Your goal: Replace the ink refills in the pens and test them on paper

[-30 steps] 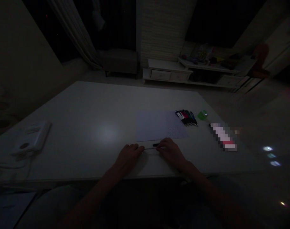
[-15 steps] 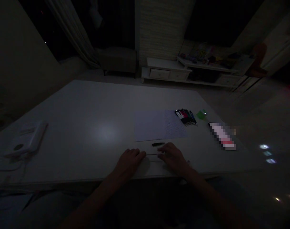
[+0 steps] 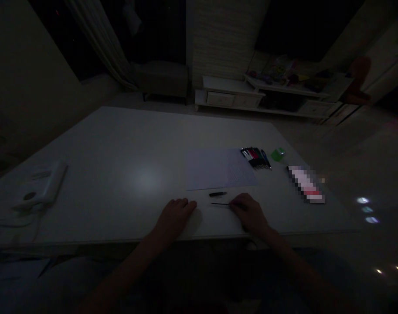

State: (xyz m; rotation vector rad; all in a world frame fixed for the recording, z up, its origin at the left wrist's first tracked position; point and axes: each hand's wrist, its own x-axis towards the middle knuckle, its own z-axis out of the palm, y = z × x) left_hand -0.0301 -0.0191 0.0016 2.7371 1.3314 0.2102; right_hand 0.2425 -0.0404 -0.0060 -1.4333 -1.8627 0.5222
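The right hand (image 3: 249, 213) pinches one end of a thin dark rod (image 3: 220, 204), whose free end points left over the counter (image 3: 113, 144), roughly parallel to the near edge. The left hand (image 3: 175, 216) rests palm down, apart from the rod's tip, fingers bent; their undersides are hidden, so I cannot tell whether it grips anything. Both wrists cross the near edge. Just beyond the rod lies a black pen-like piece (image 3: 217, 194), then a sheet of paper (image 3: 207, 170), its long edge facing the hands. A row of pens (image 3: 256, 158) overlaps its far right corner; a small green object (image 3: 277, 154) and a pixelated oblong (image 3: 306, 184) sit toward the right edge. Leftward, a broad open stretch runs to a white box (image 3: 43, 183) near the left edge.
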